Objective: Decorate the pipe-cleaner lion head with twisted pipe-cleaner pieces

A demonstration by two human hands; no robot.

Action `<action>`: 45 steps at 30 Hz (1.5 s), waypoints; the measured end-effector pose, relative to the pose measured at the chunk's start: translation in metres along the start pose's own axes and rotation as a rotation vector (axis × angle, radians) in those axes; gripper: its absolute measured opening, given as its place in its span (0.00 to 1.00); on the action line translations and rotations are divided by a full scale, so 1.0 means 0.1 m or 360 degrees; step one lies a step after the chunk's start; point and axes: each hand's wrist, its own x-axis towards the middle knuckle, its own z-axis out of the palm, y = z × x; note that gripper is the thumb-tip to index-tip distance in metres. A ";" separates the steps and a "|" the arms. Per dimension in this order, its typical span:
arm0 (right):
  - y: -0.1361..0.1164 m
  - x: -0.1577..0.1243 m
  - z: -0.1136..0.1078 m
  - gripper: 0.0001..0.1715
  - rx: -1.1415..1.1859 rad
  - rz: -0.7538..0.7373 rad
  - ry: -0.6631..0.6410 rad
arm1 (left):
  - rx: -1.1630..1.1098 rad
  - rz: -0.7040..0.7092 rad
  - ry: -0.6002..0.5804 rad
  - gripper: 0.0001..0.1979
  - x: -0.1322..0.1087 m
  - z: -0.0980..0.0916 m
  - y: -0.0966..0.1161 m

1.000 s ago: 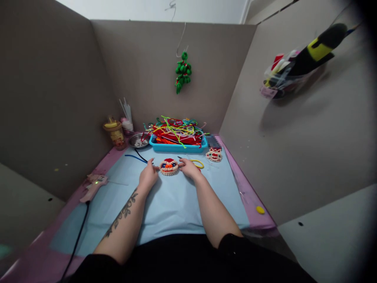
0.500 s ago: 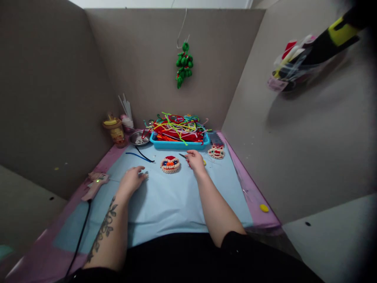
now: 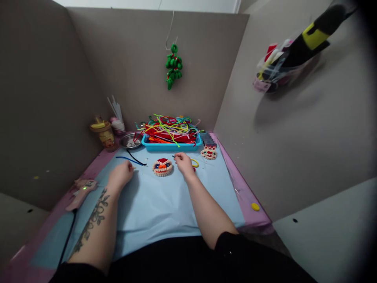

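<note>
My right hand (image 3: 185,164) is closed around the blades of a pair of scissors (image 3: 194,162). Their yellow and red handles stick out to its right and a dark tip shows at its left. My left hand (image 3: 120,175) has its fingers curled together over the blue sheet; a tiny pale bit shows by the fingertips, too small to name. Between the hands lies a cream pipe-cleaner face (image 3: 162,168) with blue eyes, an orange nose and a red top. Black and blue pipe cleaners (image 3: 131,160) lie just beyond my left hand.
A blue basket (image 3: 172,148) heaped with colourful pipe cleaners stands at the back. Left of it are a metal bowl (image 3: 131,146) and a cup (image 3: 106,135). A pink glue gun (image 3: 83,193) lies far left. A second cream face (image 3: 209,153) and a blurred-out dark object (image 3: 208,139) are right.
My left hand's fingers have curled shut from a looser, spread pose. My right hand's fingers have drawn in on the scissors. The whole view has shifted slightly, so things appear further left.
</note>
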 end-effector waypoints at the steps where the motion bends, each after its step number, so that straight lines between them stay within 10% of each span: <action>1: -0.04 -0.03 0.00 0.11 -0.0009 -0.0051 0.0006 | -0.0048 0.0026 0.0018 0.07 0.04 -0.02 0.07; 10: -0.34 -0.47 0.25 0.14 0.0232 -0.0515 -0.0335 | -0.1331 0.0440 0.0144 0.17 -0.24 0.34 0.73; 17: -0.30 -0.51 0.37 0.10 0.0176 -0.0550 -0.0298 | -0.1364 0.0368 0.0208 0.18 -0.20 0.41 0.48; 35: -0.31 -0.59 0.36 0.07 -0.0465 -0.0896 -0.0209 | -0.1969 0.0310 -0.0401 0.16 -0.22 0.37 0.46; 45: -0.33 -0.60 0.36 0.06 -0.0604 -0.0920 -0.0266 | -0.1901 0.0376 -0.0350 0.17 -0.16 0.36 0.37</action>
